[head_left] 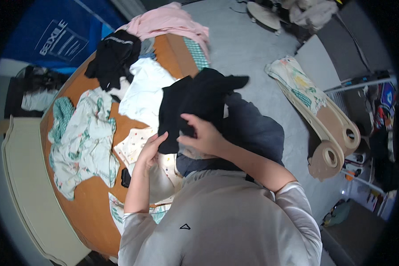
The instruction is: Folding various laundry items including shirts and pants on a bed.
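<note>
A black garment (204,95) lies partly folded across my lap, its far right end sticking out to the side. My left hand (150,148) is closed on the garment's near left edge, thumb on top and the other fingers mostly hidden. Over its near part hovers my right hand (204,136), index finger and thumb apart in a curved shape with nothing visible between them. Under the black cloth are my dark grey trousers (257,128). A white garment (146,91) touches its left side, and a cream dotted cloth (135,144) lies beside my left hand.
On the orange-brown bed surface (88,206) are leaf-print clothes (86,137), a black garment (115,57), a pink cloth (170,22) and a small black object (126,178). A cream headboard (29,177) borders the left. Rightward stands a beige plastic piece (326,133) with printed cloth on it.
</note>
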Demonstrator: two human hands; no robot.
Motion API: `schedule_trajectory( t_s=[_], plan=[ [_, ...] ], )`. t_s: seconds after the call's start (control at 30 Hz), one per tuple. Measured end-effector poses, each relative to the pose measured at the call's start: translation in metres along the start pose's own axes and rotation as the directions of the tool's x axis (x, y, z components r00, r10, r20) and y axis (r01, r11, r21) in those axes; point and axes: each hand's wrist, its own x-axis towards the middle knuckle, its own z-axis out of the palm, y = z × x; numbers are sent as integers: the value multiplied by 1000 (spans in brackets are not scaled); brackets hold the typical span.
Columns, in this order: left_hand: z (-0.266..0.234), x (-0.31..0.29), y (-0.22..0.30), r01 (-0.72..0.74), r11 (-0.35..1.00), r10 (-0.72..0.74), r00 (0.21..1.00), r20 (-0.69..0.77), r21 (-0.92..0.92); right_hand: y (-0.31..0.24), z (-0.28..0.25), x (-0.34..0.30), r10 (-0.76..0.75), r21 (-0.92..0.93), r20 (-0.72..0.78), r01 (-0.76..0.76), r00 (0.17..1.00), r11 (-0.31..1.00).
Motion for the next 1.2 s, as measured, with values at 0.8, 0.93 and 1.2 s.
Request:
schedule_trajectory(
  t_s=[0.8,0.93,1.2],
  plan=[
    [-18,-37,89,-343,863,367,930,-6,-370,-20,-19,18,201,403,26,-195,979,894],
    [-57,-126,69,-543,776,487,839,-242,-321,-78,4,3,-215,108,237,194,948,975],
    [-135,-201,-148,-213,977,193,868,-458,9,-19,129,-68,17,-107,857,147,515,983]
  ],
)
